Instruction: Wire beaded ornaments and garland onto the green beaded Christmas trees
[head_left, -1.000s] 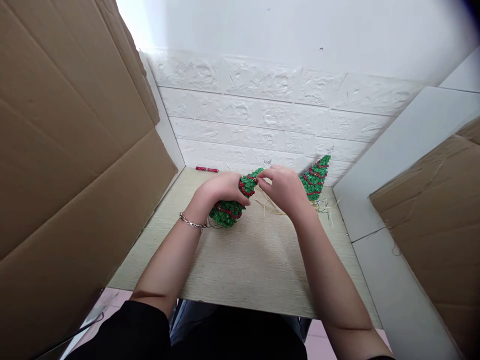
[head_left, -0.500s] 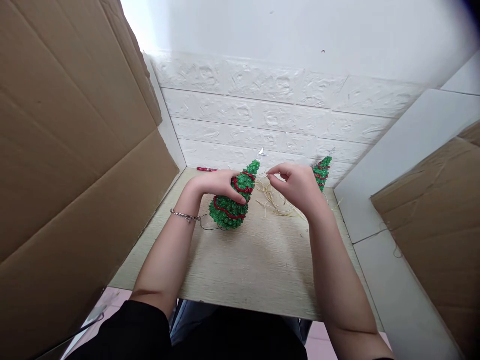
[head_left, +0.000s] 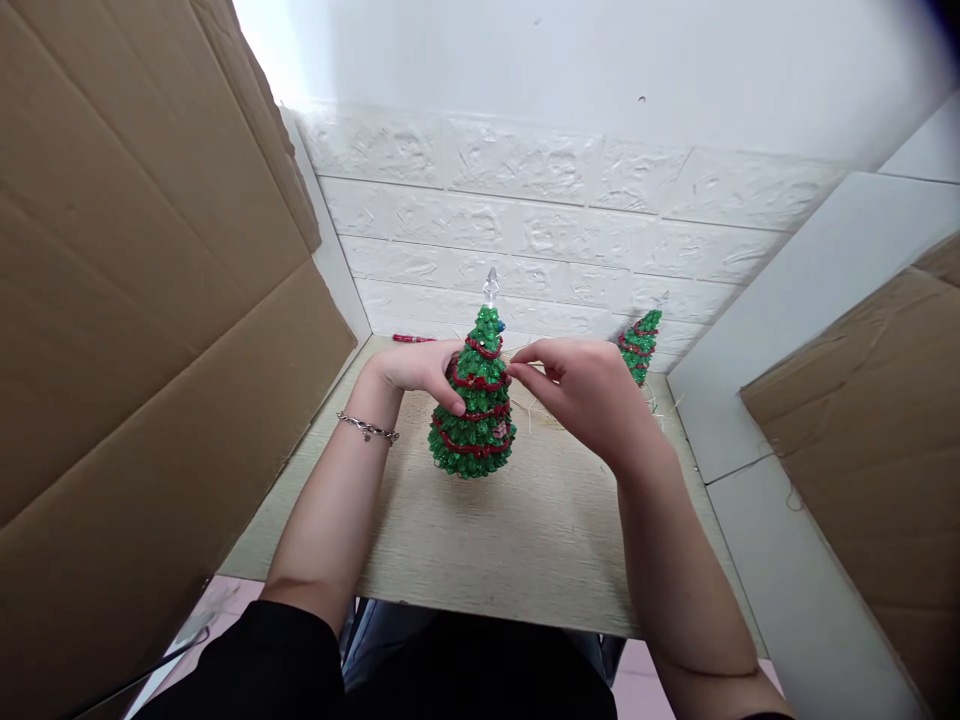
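Observation:
A small green Christmas tree (head_left: 474, 432) with red garlands and a clear star topper stands nearly upright on the table. My left hand (head_left: 429, 372) is wrapped round its left side, thumb in front and the other fingers hidden behind it. At the tree's right side, my right hand (head_left: 583, 392) has thumb and forefinger pinched together, touching or almost touching the branches. What lies in that pinch is too small to make out. Pale thin strands (head_left: 534, 412) lie on the table behind and below my right hand, partly covered by it.
A second, similar tree (head_left: 640, 345) stands at the back right, beyond my right hand. Near the back wall at left lies a red stick-like item (head_left: 412, 338). Cardboard sheets (head_left: 172, 260) wall in the left side and another cardboard panel (head_left: 862, 430) the right.
The held tree has gone from tilted to nearly upright and turned, showing a different side. My right hand's pinch has moved left and slightly down to the tree.

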